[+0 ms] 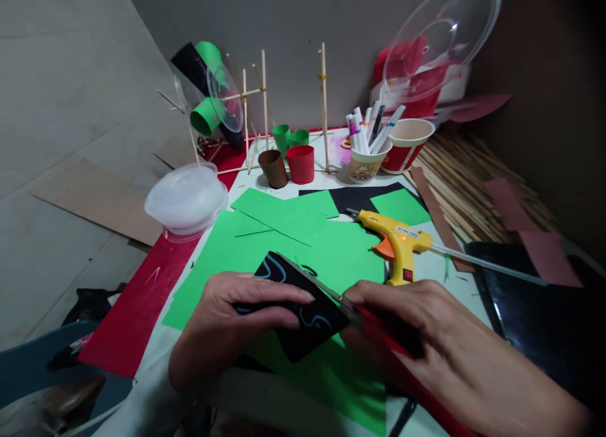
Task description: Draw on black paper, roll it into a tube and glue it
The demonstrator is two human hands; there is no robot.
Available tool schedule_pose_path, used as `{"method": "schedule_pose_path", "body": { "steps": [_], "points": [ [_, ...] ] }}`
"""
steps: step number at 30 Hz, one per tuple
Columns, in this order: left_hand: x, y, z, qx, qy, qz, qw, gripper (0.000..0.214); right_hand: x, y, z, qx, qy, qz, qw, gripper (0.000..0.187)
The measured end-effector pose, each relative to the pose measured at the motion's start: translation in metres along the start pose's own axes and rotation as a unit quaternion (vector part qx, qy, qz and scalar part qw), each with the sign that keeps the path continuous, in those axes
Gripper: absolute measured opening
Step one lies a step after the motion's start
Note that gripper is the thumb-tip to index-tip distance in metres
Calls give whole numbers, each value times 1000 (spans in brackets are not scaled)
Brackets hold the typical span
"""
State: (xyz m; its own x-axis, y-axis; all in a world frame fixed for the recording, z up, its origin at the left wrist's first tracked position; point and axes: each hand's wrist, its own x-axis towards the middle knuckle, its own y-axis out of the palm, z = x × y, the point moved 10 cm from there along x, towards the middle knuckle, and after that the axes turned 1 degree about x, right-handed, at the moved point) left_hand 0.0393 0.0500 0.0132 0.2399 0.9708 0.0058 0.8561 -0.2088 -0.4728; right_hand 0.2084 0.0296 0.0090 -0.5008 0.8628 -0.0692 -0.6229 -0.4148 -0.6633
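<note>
My left hand [241,323] pinches a piece of black paper [307,336] marked with blue wavy lines, thumb below and fingers on top. In my right hand [440,348] is a pair of scissors with red handles [388,336]; its metal blades lie along the black paper's upper right edge. A thin dark curl of paper sits by the blades. Underneath both hands spread sheets of green paper [213,254]. Just beyond my right hand rests a yellow glue gun [402,241] with an orange trigger and a clear glue stick in its back.
Behind stand small paper cups, green, brown [273,169] and red [300,165], beside a wooden stick frame [324,108]. A cup of markers [364,162] and a larger red-and-white cup [407,143] are at back right, near piled sticks [473,178]. Clear plastic lids [187,200] lie left.
</note>
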Motion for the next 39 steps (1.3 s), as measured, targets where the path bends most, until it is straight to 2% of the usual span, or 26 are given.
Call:
{"method": "schedule_pose_path", "body": {
  "steps": [4,9,12,14,17,20,24,27,31,33,36,39],
  "points": [
    [2,1,-3,-17,10,10,1000,27,1,-1,1,18,-12,-8,1000,19],
    [4,3,-1,-63,-4,30,998,39,1,3,-1,36,-1,16,999,19],
    [3,3,-2,-71,-2,37,997,38,0,-8,-3,65,15,-17,998,22],
    [3,3,-5,-68,17,41,997,38,0,-15,-5,64,28,-39,997,26],
    [2,-1,-14,-44,65,30,996,38,-1,-18,-4,43,39,-35,998,29],
    [1,0,-21,-39,100,38,994,36,-2,-16,5,62,12,-18,998,24],
    [3,3,-24,-48,110,53,991,35,-6,-3,18,70,-40,29,996,15],
    [2,9,-22,-69,107,75,989,37,-8,6,19,37,-51,44,997,21],
    [-1,10,-17,-50,96,61,992,29,-6,7,12,44,-27,37,998,22],
    [-2,9,-13,-56,79,56,994,23,-4,1,7,82,-10,20,996,17],
    [0,3,-8,-65,45,41,996,19,-1,-15,-3,130,5,-31,991,23],
    [2,-7,0,-85,-6,8,996,20,1,-27,-16,112,34,-78,990,29]
  ]
}}
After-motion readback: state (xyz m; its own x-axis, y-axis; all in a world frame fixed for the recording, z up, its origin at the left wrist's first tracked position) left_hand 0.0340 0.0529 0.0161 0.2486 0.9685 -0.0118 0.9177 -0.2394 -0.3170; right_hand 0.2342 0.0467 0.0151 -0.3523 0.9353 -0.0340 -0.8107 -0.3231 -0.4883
